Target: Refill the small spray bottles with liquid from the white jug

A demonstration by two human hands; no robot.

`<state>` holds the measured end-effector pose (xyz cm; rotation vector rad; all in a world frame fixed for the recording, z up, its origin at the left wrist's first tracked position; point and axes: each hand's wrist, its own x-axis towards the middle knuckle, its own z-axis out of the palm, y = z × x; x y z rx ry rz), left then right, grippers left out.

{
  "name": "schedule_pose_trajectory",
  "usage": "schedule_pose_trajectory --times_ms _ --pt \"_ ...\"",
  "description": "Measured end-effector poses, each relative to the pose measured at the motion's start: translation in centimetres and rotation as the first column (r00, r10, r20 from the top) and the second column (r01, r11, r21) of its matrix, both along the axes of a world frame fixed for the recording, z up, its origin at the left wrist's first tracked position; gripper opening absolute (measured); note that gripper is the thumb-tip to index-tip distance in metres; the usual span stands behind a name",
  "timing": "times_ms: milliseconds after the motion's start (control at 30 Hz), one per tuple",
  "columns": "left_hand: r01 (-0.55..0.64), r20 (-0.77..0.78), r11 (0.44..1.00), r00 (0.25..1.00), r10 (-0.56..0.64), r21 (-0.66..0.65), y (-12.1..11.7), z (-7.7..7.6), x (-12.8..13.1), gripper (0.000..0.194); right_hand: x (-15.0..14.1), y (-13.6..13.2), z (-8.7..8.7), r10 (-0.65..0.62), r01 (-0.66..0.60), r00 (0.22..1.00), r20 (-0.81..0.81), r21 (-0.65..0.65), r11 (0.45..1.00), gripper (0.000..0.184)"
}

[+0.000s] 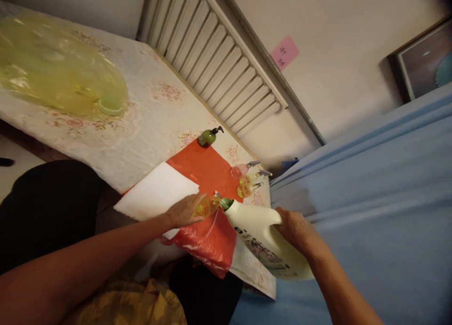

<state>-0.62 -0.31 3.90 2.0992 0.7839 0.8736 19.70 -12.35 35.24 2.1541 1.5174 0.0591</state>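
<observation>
My right hand (293,226) grips the handle of a big pale detergent jug (261,235), tilted with its green-lined mouth toward the left. Its mouth meets the top of a small clear bottle (206,206) holding orange-yellow liquid, which my left hand (187,211) is wrapped around. Whether liquid is flowing between them I cannot tell. A pump top and its thin tube seem to lie just beside the small bottle. Beneath both hands are a red plastic sheet (215,170) and a white sheet (158,188).
A green pump bottle (207,138) stands at the red sheet's far edge. Pink (240,170) and yellow (246,186) pump bottles stand to the right. A large yellow translucent bag (60,66) lies on the flowered tablecloth (141,122). Behind is a radiator (212,47); a blue curtain (381,188) hangs right.
</observation>
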Motion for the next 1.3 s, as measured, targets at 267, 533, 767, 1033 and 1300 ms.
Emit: schedule_pose_trajectory --times_ms 267,533,767,1033,1300 --pt "-0.004 0.011 1.000 1.000 0.004 0.014 0.03 -0.25 0.06 0.081 0.23 -0.04 -0.07 0.026 -0.026 1.000 -0.006 -0.002 1.000 0.017" --pt "-0.008 0.008 1.000 1.000 0.008 0.010 -0.02 -0.23 0.05 0.080 -0.05 0.08 0.00 0.004 -0.004 1.000 -0.006 -0.008 1.000 0.019" --pt "0.000 0.017 1.000 1.000 0.000 0.021 0.08 -0.58 0.14 0.081 -0.10 0.04 -0.02 0.004 -0.004 1.000 0.001 -0.003 1.000 0.019" --pt "-0.013 0.026 0.999 1.000 0.012 0.049 0.10 -0.84 0.22 0.081 -0.16 0.03 0.05 0.013 -0.012 1.000 0.015 -0.012 1.000 0.018" --pt "-0.016 0.013 0.998 1.000 0.015 0.053 0.07 -0.80 0.21 0.080 -0.25 0.04 0.11 0.010 -0.010 1.000 -0.001 -0.019 1.000 0.017"
